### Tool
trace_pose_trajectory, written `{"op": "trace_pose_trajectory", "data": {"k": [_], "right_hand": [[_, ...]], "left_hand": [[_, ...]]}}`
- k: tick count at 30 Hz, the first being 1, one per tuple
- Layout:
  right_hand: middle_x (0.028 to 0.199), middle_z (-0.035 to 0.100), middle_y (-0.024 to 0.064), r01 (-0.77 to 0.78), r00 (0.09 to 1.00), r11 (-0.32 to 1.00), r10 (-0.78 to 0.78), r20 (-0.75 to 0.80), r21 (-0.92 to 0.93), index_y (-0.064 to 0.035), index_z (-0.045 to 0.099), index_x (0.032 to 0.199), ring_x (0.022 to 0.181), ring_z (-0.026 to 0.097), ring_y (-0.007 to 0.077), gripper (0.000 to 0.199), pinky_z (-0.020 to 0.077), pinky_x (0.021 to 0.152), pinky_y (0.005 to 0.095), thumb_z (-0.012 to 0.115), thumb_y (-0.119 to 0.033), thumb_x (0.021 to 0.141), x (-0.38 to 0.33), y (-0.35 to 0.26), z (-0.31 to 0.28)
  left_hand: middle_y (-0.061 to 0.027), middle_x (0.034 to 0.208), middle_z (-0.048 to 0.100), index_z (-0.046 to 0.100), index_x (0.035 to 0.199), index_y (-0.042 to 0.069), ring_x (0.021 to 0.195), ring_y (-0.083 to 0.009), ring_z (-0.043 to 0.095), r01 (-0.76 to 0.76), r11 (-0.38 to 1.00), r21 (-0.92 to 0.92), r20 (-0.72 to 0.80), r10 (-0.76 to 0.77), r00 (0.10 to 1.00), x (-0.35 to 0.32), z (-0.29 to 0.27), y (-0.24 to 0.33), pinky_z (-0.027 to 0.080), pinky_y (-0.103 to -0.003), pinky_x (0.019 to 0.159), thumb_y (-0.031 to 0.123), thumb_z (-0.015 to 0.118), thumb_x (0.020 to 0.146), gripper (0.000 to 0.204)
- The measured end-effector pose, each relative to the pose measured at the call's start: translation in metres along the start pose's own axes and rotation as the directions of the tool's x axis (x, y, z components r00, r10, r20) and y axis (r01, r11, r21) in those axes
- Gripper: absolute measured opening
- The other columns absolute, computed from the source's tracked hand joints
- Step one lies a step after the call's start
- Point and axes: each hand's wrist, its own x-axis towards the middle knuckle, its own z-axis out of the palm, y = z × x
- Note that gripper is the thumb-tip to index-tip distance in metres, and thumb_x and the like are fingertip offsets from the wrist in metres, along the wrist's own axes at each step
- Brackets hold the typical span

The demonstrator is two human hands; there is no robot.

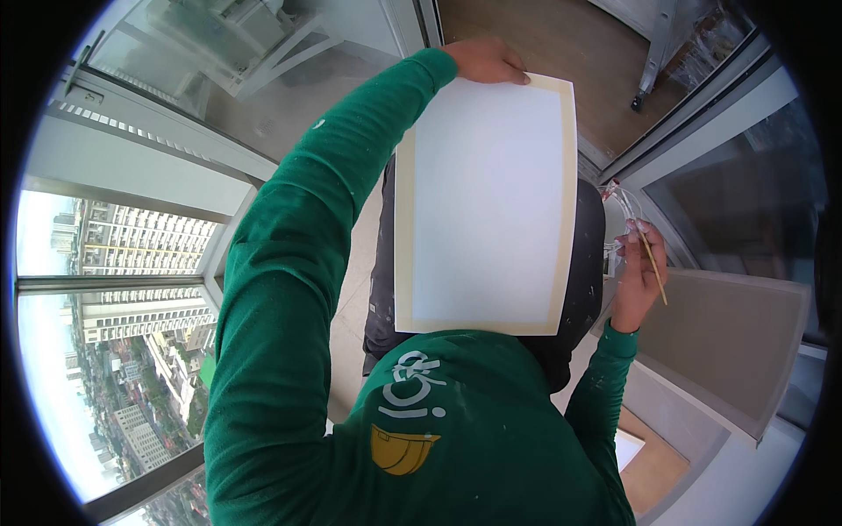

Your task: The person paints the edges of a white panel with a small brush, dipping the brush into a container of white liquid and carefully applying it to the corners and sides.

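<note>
Across my lap lies a white board (488, 202), its borders edged with pale masking tape. My left hand (489, 61) grips the board's far edge, thumb on top and fingers partly out of sight. Off to the right, my right hand (640, 267) is closed around a slim paintbrush (654, 268) with a wooden handle. Its bristle end is hard to make out at the fingers. Just beyond those fingers sits a whitish container (611, 259), mostly hidden by my leg and hand. White smears mark the fingertips.
Tall windows (123, 285) overlooking a city run along the left. Glass sliding doors (298, 88) stand ahead, with a white-framed stand (294, 53) behind them. A grey panel (719, 342) is close to my right elbow. Lower down lies a brown board (658, 465) with a white sheet.
</note>
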Motion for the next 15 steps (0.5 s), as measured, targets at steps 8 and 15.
{"op": "trace_pose_trajectory", "data": {"k": [8, 15], "right_hand": [[0.125, 0.07, 0.007, 0.04, 0.996, 0.997, -0.034, -0.076, 0.073, -0.0012, 0.064, 0.135, 0.095, 0.068, 0.0122, 0.035, 0.0545, 0.085, 0.0269, 0.067, 0.005, 0.101, -0.038, 0.009, 0.001], [0.132, 0.069, 0.0095, 0.056, 0.995, 0.996, -0.049, -0.09, 0.07, -0.0016, 0.06, 0.141, 0.096, 0.069, 0.0135, 0.042, 0.0565, 0.084, 0.0283, 0.068, 0.004, 0.099, -0.062, 0.01, -0.01]], "left_hand": [[-0.0187, 0.101, 0.08, 0.083, 0.116, 0.005, 0.09, -0.0359, 0.077, 0.013, 0.994, 0.105, -0.1, -0.003, 0.995, 0.006, 0.022, -0.01, 0.06, -0.043, 0.09, 0.066, 0.064, 0.096, 0.067], [-0.0196, 0.093, 0.079, 0.083, 0.116, 0.005, 0.084, -0.0344, 0.078, 0.061, 0.984, 0.168, -0.174, -0.032, 0.984, -0.002, 0.026, -0.01, 0.061, -0.042, 0.086, 0.071, 0.063, 0.095, 0.073]]}}
